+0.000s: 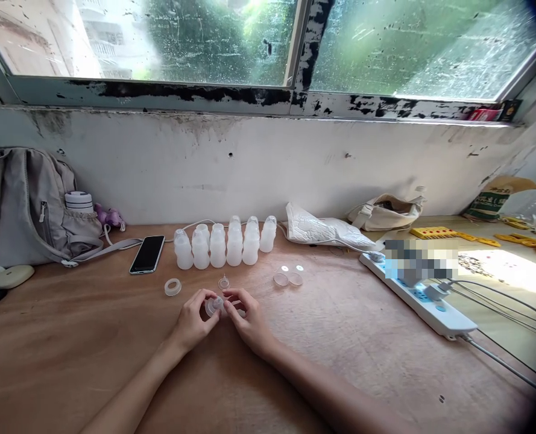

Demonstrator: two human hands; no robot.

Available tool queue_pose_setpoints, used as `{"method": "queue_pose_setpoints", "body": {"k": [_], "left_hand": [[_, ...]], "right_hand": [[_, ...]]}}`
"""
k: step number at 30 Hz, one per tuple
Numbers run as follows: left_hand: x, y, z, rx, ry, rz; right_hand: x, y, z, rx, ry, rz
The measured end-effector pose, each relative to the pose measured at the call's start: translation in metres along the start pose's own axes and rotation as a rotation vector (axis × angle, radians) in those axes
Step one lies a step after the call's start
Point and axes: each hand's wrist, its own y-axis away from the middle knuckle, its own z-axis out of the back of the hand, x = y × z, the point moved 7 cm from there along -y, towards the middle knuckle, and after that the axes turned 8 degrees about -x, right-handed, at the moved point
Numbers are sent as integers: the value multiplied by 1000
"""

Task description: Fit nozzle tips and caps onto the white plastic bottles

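Note:
A clear, nipple-shaped bottle teat with a round flange (213, 306) is held just above the table between both hands. My left hand (197, 316) has its thumb and fingers curled around the flange side. From the other side, the fingertips of my right hand (245, 313) pinch the narrow upper part. Just beyond my fingers lies a small clear piece with a pointed tip (223, 283). A translucent ring (172, 287) rests farther left. Behind, several frosted small bottles (217, 246) stand in a cluster, most with domed tops.
Two clear round discs (288, 279) and two small white discs lie right of the hands. A phone (147, 255) and grey backpack (28, 205) are left. A silver pouch (326, 229) lies by the wall. On the right, a power strip (424, 301) trails cables.

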Motion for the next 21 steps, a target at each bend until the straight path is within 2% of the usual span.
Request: {"method": "queue_pose_setpoints", "body": {"k": [7,9,14,17,21], "left_hand": [[15,-6,24,-211,-98,9],[19,-9,23,-193,-140,-26],[28,-11,11,-46,-262,-54],[29,-11,9,-45,-265,-61],[31,-10,9,-46,-272,-70]], "right_hand": [[1,3,0,-63,123,59],[2,5,-3,-51,156,111],[7,5,-14,24,250,258],[21,-16,-10,-8,325,356],[57,-72,-4,-99,415,510]]}}
